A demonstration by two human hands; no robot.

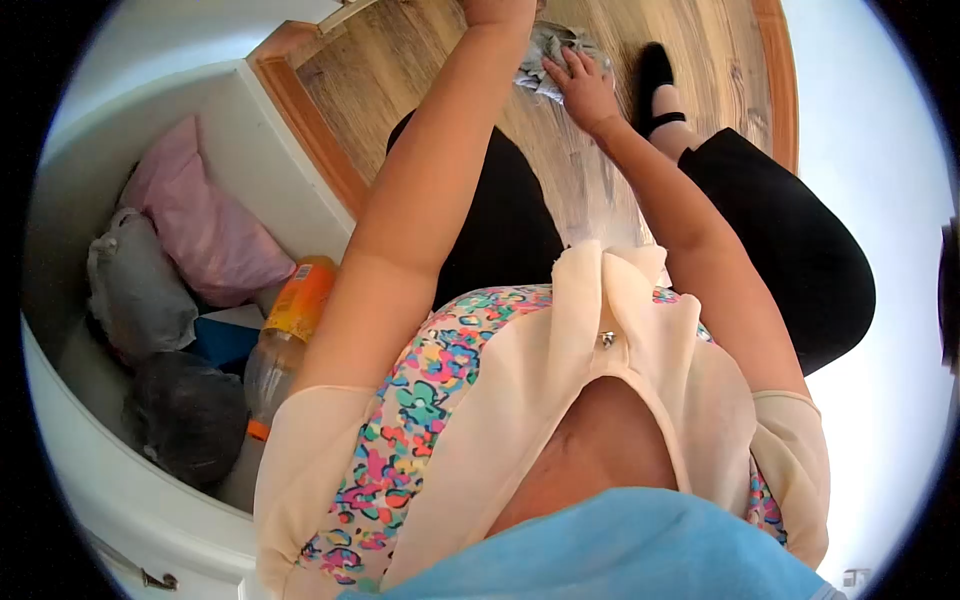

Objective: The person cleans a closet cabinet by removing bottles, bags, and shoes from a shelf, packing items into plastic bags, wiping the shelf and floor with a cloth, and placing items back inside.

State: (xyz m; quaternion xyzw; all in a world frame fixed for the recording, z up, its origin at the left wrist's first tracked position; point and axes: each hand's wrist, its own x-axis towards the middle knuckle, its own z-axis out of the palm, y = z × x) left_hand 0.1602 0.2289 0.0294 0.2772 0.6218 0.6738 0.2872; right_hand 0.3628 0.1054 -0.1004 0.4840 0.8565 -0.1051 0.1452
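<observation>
A crumpled grey cloth (537, 62) lies on the wood-look floor near the top of the view. My right hand (583, 88) rests on its right side, fingers spread and reaching over the fabric. At the top edge, just left of the cloth, my left hand (500, 9) is mostly cut off by the frame. Its fingers cannot be made out, nor can anything it may hold.
At the left, an open white drawer or cabinet (290, 150) holds a pink bag (215, 225), grey (145, 280) and dark bags (190, 415), and a plastic bottle (275, 365). My black shoe (655, 85) stands right of the cloth, near the white wall (870, 130).
</observation>
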